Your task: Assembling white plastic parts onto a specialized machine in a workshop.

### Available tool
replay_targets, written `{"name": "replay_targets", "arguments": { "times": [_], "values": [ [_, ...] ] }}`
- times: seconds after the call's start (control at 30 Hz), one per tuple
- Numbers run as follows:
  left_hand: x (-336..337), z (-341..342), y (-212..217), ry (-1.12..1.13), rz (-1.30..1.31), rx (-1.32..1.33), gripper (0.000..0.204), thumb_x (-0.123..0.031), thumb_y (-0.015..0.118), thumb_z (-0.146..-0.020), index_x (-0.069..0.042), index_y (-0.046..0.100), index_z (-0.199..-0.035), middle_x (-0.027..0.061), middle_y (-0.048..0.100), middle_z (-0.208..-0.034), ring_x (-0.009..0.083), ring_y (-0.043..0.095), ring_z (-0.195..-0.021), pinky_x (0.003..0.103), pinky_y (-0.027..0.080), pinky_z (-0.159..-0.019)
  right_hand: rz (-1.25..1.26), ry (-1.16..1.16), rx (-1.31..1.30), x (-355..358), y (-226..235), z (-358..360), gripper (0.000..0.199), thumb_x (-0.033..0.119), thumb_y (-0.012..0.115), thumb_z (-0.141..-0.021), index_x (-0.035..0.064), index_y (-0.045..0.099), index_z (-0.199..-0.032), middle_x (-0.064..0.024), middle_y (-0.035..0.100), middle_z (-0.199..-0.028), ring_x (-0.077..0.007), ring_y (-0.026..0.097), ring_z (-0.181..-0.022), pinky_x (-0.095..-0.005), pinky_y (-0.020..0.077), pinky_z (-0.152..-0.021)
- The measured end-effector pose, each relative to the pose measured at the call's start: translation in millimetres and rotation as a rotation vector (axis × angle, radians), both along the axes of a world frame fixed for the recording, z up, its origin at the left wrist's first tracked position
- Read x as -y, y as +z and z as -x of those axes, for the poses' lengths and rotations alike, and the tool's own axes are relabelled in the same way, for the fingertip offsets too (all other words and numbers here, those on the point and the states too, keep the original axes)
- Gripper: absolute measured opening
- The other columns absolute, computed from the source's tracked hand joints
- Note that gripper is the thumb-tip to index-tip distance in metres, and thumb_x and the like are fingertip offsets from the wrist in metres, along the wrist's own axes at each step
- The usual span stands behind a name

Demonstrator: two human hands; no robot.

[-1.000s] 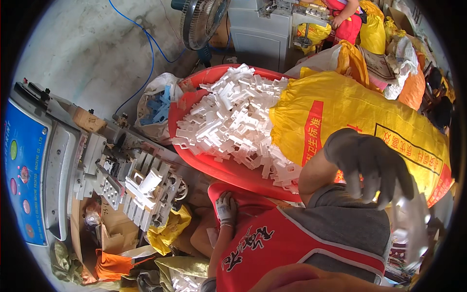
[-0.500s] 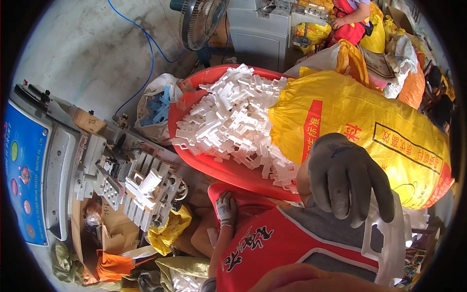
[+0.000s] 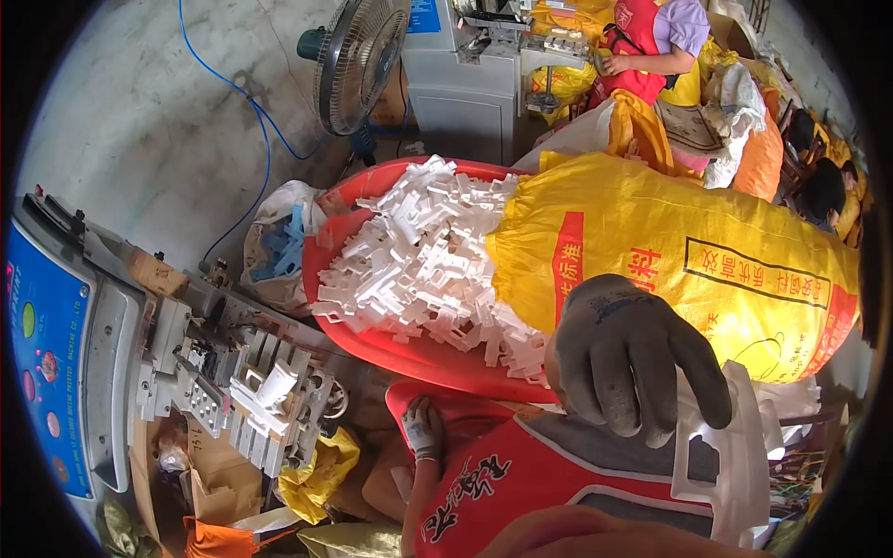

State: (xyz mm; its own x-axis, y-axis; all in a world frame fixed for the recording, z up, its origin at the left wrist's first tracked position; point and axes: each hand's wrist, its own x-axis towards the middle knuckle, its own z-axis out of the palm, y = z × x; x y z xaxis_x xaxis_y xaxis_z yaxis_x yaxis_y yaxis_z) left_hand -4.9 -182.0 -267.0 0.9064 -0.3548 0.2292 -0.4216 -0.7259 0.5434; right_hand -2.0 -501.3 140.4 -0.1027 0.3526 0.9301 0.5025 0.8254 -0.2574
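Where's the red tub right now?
In the head view, the red tub, heaped with white pieces, sits just left of centre, between the white bag of blue pieces on its left and the yellow sack on its right.

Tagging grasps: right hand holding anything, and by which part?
Right hand appears to hold a white plastic piece near its upper end; exact contact hidden.

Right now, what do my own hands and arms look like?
Your right hand wears a grey work glove with a dark, smudged marking on its back. Your left hand wears a grey glove, paler across the back. The visible left forearm has no sleeve.
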Motion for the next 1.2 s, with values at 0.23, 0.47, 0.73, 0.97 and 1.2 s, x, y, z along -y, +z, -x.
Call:
{"name": "replay_targets", "arguments": {
  "times": [0.23, 0.47, 0.73, 0.97, 1.2],
  "values": [
    [0.9, -1.6, -4.0, 0.004, 0.002, 0.008, 0.025, -0.014, 0.053, -0.086, -0.005, 0.059, -0.108, 0.0162, 0.059, -0.116, 0.0343, 0.054, -0.105, 0.045, 0.039, -0.093, 0.02, 0.016, 0.001, -1.9, 3.3, -1.7, 0.033, 0.033, 0.058, -0.091, 0.0264, 0.056, -0.123, -0.0061, 0.059, -0.109, -0.0166, 0.061, -0.082, -0.0299, 0.049, -0.073],
    [0.7, 1.2, 0.4, 0.022, 0.009, 0.003, 0.024, -0.013, 0.053, -0.085, -0.005, 0.06, -0.107, 0.0162, 0.059, -0.116, 0.0353, 0.054, -0.105, 0.046, 0.04, -0.092, 0.029, 0.032, 0.026, -4.6, 6.6, -5.3, 0.035, 0.037, 0.06, -0.091, 0.0274, 0.055, -0.124, -0.0063, 0.059, -0.111, -0.0172, 0.061, -0.085, -0.0303, 0.0491, -0.073],
    [-1.8, 0.9, -4.8, 0.024, 0.005, 0.007, 0.024, -0.014, 0.053, -0.085, -0.005, 0.061, -0.106, 0.016, 0.06, -0.115, 0.0354, 0.054, -0.103, 0.045, 0.041, -0.091, 0.035, 0.013, -0.003, -4.7, 4.6, -6.0, 0.033, 0.033, 0.056, -0.093, 0.0249, 0.055, -0.125, -0.0063, 0.059, -0.111, -0.0173, 0.061, -0.085, -0.0299, 0.0498, -0.074],
    [-1.2, 0.3, -6.0, 0.023, 0.025, 0.015, 0.025, -0.015, 0.053, -0.085, -0.005, 0.061, -0.106, 0.0161, 0.06, -0.115, 0.0357, 0.054, -0.102, 0.045, 0.041, -0.09, 0.025, 0.024, 0.003, -2.5, 1.0, -7.8, 0.033, 0.033, 0.056, -0.093, 0.0243, 0.055, -0.126, -0.0063, 0.059, -0.111, -0.0173, 0.061, -0.085, -0.0298, 0.05, -0.074],
    [0.5, 0.2, -2.2, 0.022, 0.026, 0.024, 0.026, -0.015, 0.053, -0.086, -0.004, 0.062, -0.107, 0.0165, 0.06, -0.116, 0.0355, 0.054, -0.103, 0.045, 0.041, -0.091, 0.012, 0.025, -0.001, -2.7, -1.6, -12.4, 0.033, 0.032, 0.055, -0.094, 0.0236, 0.054, -0.126, -0.0063, 0.059, -0.111, -0.0172, 0.061, -0.085, -0.0297, 0.0501, -0.074]
  ]
}}
